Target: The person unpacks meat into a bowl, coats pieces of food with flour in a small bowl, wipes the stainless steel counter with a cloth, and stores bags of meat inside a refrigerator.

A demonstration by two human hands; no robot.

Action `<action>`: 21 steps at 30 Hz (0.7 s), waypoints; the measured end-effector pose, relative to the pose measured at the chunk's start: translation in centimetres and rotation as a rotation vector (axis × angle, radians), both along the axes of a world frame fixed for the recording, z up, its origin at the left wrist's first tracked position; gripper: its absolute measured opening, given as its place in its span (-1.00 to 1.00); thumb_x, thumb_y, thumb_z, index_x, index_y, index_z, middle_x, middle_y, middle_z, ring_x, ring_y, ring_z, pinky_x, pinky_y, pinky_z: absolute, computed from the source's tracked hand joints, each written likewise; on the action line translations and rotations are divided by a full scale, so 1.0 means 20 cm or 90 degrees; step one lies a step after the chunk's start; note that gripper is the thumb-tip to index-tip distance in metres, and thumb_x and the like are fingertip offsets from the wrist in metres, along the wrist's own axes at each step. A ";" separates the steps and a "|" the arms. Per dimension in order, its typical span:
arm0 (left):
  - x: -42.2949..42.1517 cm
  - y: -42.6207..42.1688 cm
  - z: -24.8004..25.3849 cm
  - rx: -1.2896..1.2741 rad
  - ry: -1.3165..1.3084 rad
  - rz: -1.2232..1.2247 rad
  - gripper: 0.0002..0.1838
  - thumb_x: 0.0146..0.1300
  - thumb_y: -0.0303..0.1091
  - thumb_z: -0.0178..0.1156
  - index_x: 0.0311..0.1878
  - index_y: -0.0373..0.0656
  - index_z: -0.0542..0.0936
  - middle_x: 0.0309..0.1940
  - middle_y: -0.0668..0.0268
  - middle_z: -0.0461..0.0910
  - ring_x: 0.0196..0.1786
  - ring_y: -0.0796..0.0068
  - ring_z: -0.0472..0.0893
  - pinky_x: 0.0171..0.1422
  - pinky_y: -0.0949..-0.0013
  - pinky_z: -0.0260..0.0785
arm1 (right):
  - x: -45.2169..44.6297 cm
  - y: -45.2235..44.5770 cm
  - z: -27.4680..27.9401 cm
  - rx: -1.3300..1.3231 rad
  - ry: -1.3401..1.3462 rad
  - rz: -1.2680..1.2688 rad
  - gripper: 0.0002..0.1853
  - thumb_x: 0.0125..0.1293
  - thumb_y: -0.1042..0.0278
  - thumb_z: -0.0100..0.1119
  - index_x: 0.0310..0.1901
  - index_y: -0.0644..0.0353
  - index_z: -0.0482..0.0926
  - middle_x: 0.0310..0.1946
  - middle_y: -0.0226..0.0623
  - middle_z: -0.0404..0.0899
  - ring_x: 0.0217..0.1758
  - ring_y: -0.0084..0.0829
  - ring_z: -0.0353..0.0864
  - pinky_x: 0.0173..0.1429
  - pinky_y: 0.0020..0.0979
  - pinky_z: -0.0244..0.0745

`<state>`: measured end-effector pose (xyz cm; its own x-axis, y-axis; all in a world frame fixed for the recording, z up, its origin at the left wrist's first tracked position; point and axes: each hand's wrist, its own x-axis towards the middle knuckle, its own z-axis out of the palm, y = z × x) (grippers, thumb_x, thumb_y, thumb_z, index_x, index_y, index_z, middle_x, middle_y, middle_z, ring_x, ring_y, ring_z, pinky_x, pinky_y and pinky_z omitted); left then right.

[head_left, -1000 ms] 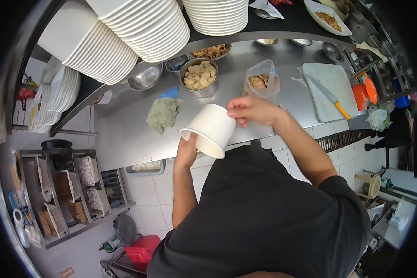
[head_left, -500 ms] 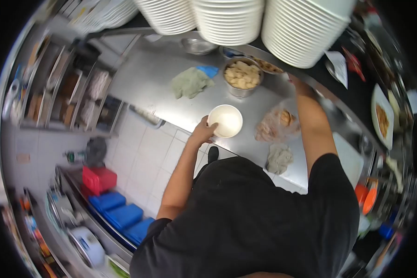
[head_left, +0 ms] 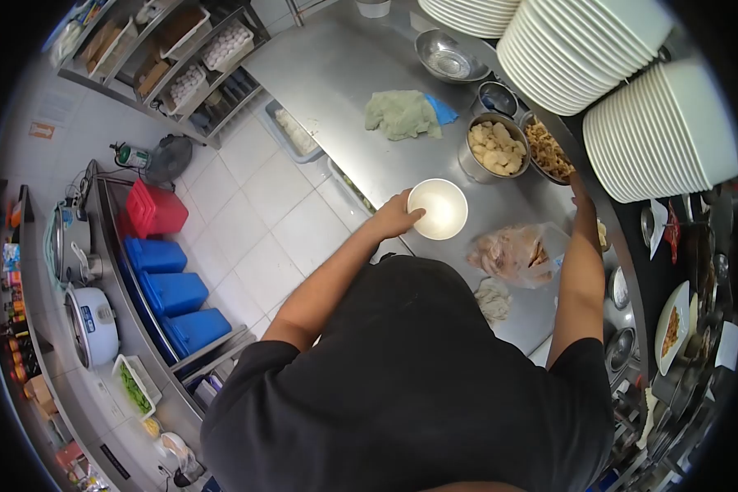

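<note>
My left hand (head_left: 399,215) grips a round white bowl (head_left: 439,210) by its near left side, thumb over the rim. The bowl holds no visible food. My right hand (head_left: 580,193) is at the near edge of a metal bowl of brown food pieces (head_left: 546,149); its fingers are too small and partly hidden to read. Left of that stands a metal pot (head_left: 482,170) of pale yellow chunks (head_left: 496,148). A clear plastic bag (head_left: 517,254) with brownish-pink contents lies near my right forearm.
A green cloth (head_left: 402,115) and a metal colander (head_left: 451,59) lie farther back on the steel counter (head_left: 336,90). A greyish cloth (head_left: 494,299) is near my body. Tall stacks of white bowls (head_left: 656,131) stand on the shelf at right. Blue bins (head_left: 176,291) line the left.
The view has turned, shifting the counter and shelves. My right hand now sits at the edge of the bowl of brown pieces. My left hand still holds the white bowl.
</note>
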<state>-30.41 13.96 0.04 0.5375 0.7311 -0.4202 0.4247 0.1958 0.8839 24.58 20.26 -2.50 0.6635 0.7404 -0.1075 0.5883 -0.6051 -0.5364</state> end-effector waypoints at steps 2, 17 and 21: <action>0.02 0.02 0.00 0.002 -0.014 0.007 -0.34 0.37 -0.15 0.21 0.42 -0.30 0.30 0.11 0.00 0.56 -0.09 0.25 0.66 -0.35 0.32 0.59 | 0.02 -0.01 0.04 0.032 0.045 -0.017 -0.49 0.43 0.06 0.18 0.33 0.04 0.41 -0.16 -0.28 0.66 -0.49 -0.47 0.65 -0.48 -0.41 0.64; 0.05 0.37 0.14 0.184 -0.118 0.102 -0.31 0.46 0.09 0.12 0.37 -0.33 0.38 0.27 -0.04 0.47 0.20 0.17 0.55 0.32 0.22 0.37 | -0.73 -0.63 0.64 0.334 0.328 -0.205 -0.68 0.48 0.30 0.02 0.10 0.35 0.52 -0.10 -0.15 0.66 -0.30 -0.39 0.70 -0.35 -0.43 0.73; 0.24 0.45 0.36 0.252 -0.257 0.114 -0.36 0.54 0.04 0.01 0.39 -0.35 0.33 0.30 -0.02 0.45 0.31 0.18 0.48 0.40 0.22 0.29 | -1.13 -0.71 0.69 0.378 0.311 -0.164 -0.74 0.45 0.39 0.05 0.04 0.38 0.50 -0.22 -0.19 0.66 -0.40 -0.44 0.70 -0.45 -0.46 0.70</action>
